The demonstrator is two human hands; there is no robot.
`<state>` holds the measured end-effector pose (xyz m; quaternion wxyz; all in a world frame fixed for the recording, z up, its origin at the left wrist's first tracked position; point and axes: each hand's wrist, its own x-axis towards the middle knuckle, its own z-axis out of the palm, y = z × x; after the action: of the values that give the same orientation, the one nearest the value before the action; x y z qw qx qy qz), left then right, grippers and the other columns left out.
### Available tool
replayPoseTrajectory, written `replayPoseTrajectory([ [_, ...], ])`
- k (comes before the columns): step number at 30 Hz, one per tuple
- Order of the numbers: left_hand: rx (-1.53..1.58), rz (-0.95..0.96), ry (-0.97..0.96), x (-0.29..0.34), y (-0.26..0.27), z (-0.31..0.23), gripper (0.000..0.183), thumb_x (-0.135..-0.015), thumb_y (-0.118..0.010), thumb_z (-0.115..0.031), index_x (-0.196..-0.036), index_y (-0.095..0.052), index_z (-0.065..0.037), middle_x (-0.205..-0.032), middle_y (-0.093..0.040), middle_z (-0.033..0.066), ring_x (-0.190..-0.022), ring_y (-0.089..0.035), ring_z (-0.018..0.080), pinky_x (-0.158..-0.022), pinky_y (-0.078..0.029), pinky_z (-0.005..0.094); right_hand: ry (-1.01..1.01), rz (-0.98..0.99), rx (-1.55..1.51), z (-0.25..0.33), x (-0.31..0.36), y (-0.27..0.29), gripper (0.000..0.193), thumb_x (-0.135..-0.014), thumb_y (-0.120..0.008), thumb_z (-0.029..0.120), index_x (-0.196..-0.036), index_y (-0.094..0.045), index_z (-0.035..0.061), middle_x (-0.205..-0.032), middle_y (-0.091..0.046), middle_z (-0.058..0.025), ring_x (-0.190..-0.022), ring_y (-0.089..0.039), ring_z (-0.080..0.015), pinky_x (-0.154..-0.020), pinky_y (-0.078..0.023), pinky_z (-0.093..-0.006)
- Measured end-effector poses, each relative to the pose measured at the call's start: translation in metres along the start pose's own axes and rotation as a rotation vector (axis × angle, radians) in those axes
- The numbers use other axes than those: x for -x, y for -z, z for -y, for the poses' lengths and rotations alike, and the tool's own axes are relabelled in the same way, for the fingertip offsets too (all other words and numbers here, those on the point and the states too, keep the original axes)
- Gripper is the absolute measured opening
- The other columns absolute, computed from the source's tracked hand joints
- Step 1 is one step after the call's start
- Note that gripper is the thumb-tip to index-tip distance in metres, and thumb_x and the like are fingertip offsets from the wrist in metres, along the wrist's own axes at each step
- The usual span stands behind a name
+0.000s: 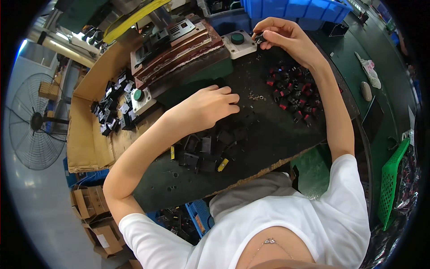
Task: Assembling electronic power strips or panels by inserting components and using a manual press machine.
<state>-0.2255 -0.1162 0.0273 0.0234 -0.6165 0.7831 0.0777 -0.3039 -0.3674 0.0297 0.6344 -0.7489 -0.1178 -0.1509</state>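
My right hand (289,40) is at the far side of the bench, beside a white box with a green button (237,39). Its thumb and fingers pinch a small black part (260,39). My left hand (210,105) is low over the middle of the bench with its fingers curled down; whatever they hold, if anything, is hidden beneath them. Black plastic housings (197,152) lie on the near side of that hand, with two small yellow pieces among them. To the right sits a pile of small black and red switch parts (293,92). Tiny metal bits (256,97) lie between.
A press fixture with stacked plates (179,45) stands beyond my left hand. A second green button box (142,99) is at its left. A cardboard tray (87,148) holds black parts with pale labels. Blue bins (295,10) stand behind; a green basket (393,184) is at right.
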Motion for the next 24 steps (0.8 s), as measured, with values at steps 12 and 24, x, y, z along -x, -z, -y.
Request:
replayPoseTrajectory([
  [12,0.225,-0.953,0.271,0.047,0.005,0.018,0.032,-0.065,-0.079,-0.011,-0.092,-0.065,-0.004,-0.091,-0.062,0.0067,-0.073,-0.059,0.0176,-0.068,-0.049,0.0264,0.279,-0.042,0.373,0.017,0.001,-0.043,0.030,-0.072,-0.071,0.000,-0.100,-0.058,0.0025,-0.078,-0.055,0.0018,-0.074,-0.054,-0.0051,-0.075,-0.045,-0.0201],
  [24,0.454,-1.349,0.539,0.101,0.012,0.073,0.026,-0.073,-0.071,0.003,-0.094,-0.057,0.004,-0.100,-0.061,0.0088,-0.081,-0.061,0.0119,-0.073,-0.052,0.0241,0.519,0.066,0.899,0.029,-0.045,-0.066,0.018,-0.080,-0.064,0.006,-0.088,-0.050,-0.0013,-0.095,-0.060,-0.0094,-0.077,-0.061,-0.0204,-0.072,-0.050,-0.0289],
])
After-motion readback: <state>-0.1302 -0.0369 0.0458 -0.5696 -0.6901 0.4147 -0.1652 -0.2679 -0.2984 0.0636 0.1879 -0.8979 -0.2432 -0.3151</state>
